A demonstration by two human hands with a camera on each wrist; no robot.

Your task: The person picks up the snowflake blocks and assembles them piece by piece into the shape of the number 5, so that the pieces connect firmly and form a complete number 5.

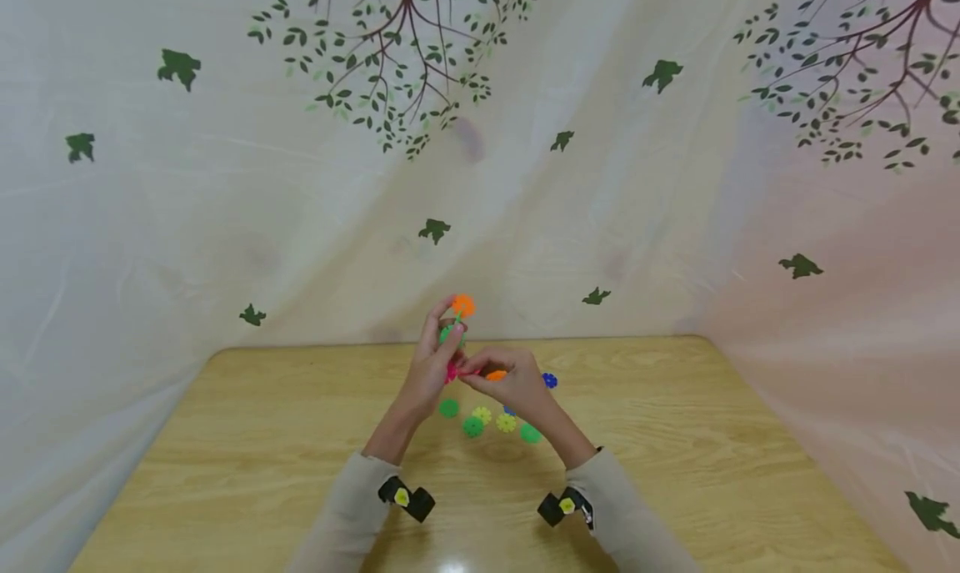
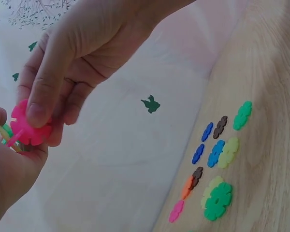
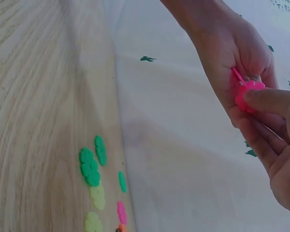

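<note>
Above the table my left hand [image 1: 429,377] grips a joined string of flower-shaped plastic discs. An orange flower disc [image 1: 464,306] stands at its top, with a green flower disc [image 1: 447,337] lower down against the palm. My right hand [image 1: 516,379] comes in from the right and pinches a pink flower disc [image 2: 23,118] between thumb and fingers. In the left wrist view that disc lies flat under the thumb, close to the left hand [image 2: 12,179]. Another pink disc [image 3: 237,75] shows edge-on beside it in the right wrist view. Fingers partly hide where the pieces meet.
Loose flower discs lie on the wooden table [image 1: 262,439] below the hands: green [image 1: 472,426], yellow [image 1: 506,423] and blue [image 1: 551,380] ones. Brown discs [image 2: 220,126] and a pink one [image 2: 176,211] lie there too. A printed curtain [image 1: 337,248] hangs behind the table's far edge.
</note>
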